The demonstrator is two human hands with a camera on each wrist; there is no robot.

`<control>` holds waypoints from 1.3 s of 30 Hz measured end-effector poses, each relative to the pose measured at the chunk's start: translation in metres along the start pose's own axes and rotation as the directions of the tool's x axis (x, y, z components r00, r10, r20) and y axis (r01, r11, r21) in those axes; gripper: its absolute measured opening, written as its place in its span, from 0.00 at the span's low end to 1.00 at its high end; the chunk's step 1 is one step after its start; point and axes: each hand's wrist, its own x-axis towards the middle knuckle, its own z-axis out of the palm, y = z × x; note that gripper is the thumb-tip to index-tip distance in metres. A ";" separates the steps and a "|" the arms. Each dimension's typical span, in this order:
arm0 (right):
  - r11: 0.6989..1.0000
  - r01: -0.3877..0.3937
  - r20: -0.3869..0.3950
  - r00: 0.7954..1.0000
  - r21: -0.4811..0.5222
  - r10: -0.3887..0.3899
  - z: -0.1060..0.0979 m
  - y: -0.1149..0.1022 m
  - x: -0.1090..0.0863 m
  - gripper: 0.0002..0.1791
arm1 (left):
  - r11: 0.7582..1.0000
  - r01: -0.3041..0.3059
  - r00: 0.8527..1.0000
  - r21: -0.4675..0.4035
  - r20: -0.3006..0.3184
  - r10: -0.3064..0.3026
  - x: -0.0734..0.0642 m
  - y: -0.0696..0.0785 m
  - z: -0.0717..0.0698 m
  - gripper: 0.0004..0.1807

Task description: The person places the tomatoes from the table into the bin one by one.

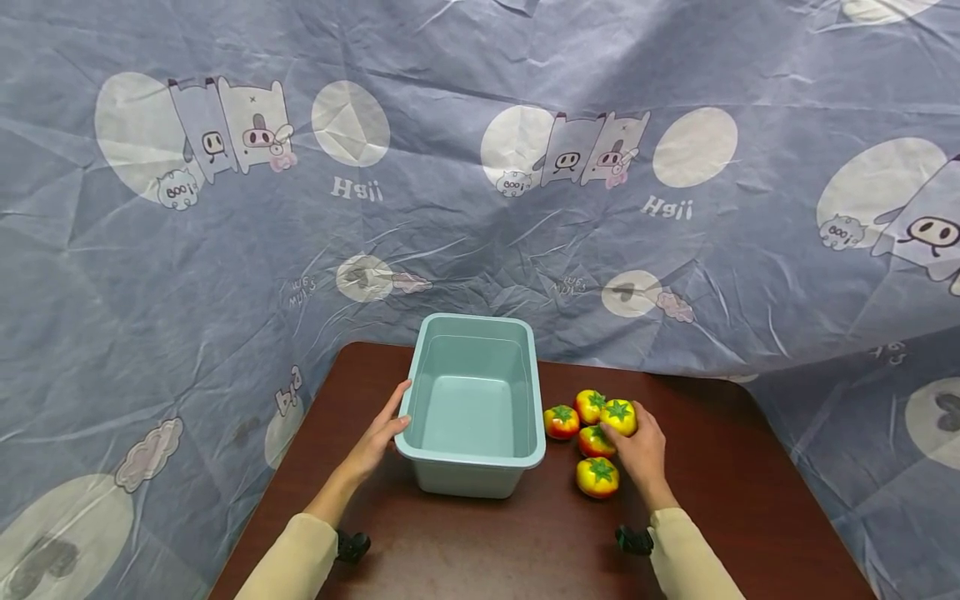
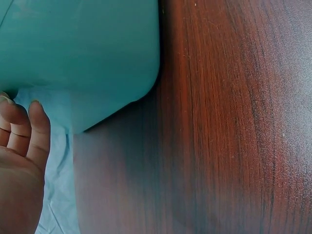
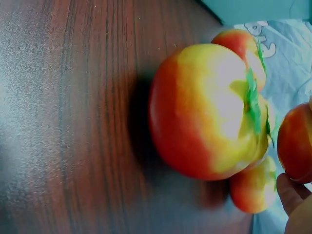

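A light blue-green plastic tub (image 1: 471,460), with nothing in it, stands on the table. My left hand (image 1: 369,446) holds the tub's left rim near the front corner; in the left wrist view its bent fingers (image 2: 40,126) are against the outer wall. My right hand (image 1: 643,446) grips a yellow-red persimmon (image 1: 619,417) with a green leafy top, thumb on the near side and fingers behind. In the right wrist view this persimmon (image 3: 296,144) shows above the fingertips. Several more lie close by: a front persimmon (image 1: 597,477), a left persimmon (image 1: 561,422) and others partly covered.
The dark red-brown wooden table (image 1: 480,550) runs under everything. A grey-blue cloth (image 1: 450,217) with cartoon prints hangs behind the table and along both sides. The persimmons sit right of the tub, near its right wall.
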 end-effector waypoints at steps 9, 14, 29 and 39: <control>0.999 0.016 0.062 0.998 0.040 -0.018 -0.004 -0.026 0.002 0.46 | 1.000 0.003 1.000 -0.017 -0.009 -0.003 0.000 0.000 0.001 0.34; 0.996 0.009 0.077 0.997 0.092 -0.016 -0.003 -0.042 0.003 0.46 | 1.000 0.002 1.000 -0.018 -0.007 -0.002 -0.001 -0.001 0.000 0.34; 0.966 0.033 0.107 0.992 0.258 -0.062 0.000 -0.096 -0.004 0.48 | 0.999 0.020 1.000 -0.037 0.016 -0.019 0.000 -0.001 0.000 0.34; 0.944 0.143 0.071 0.983 0.297 -0.171 0.002 -0.127 -0.009 0.46 | 0.998 0.010 1.000 -0.056 0.020 -0.008 -0.008 0.027 0.003 0.35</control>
